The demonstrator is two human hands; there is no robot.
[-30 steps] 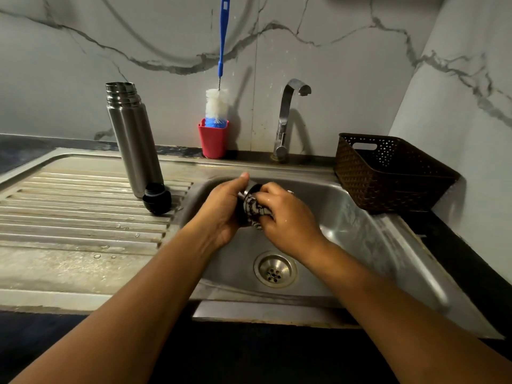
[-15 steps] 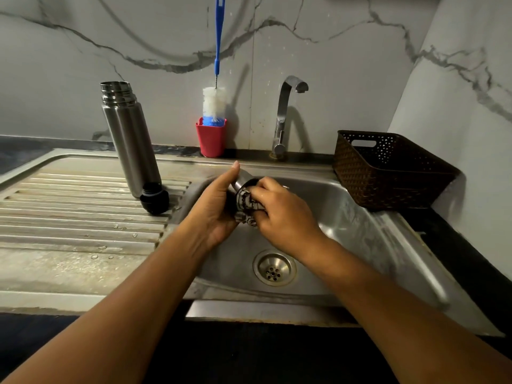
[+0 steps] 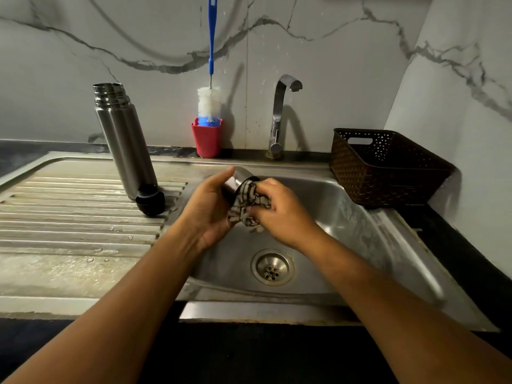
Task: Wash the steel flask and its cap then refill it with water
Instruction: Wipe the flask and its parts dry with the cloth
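The tall steel flask [image 3: 126, 139] stands open on the ribbed drainboard at the left. A black stopper [image 3: 150, 201] lies at its foot. Over the sink basin, my left hand [image 3: 206, 212] holds the steel cap [image 3: 238, 178] with its mouth turned to the right. My right hand [image 3: 282, 214] grips a striped cloth [image 3: 246, 202] that is pushed against and partly into the cap's mouth. Most of the cap is hidden by my left hand's fingers and the cloth.
The steel sink [image 3: 360, 223] has a round drain [image 3: 273, 268] below my hands. A tap [image 3: 279, 117] rises at the back, with no water seen running. A red cup [image 3: 207, 138] holds a blue bottle brush [image 3: 211, 51]. A dark woven basket [image 3: 388, 167] sits right.
The cap has turned in my left hand, so more of its steel side shows. The cloth has shifted lower and hangs further out. Both hands stay over the basin.
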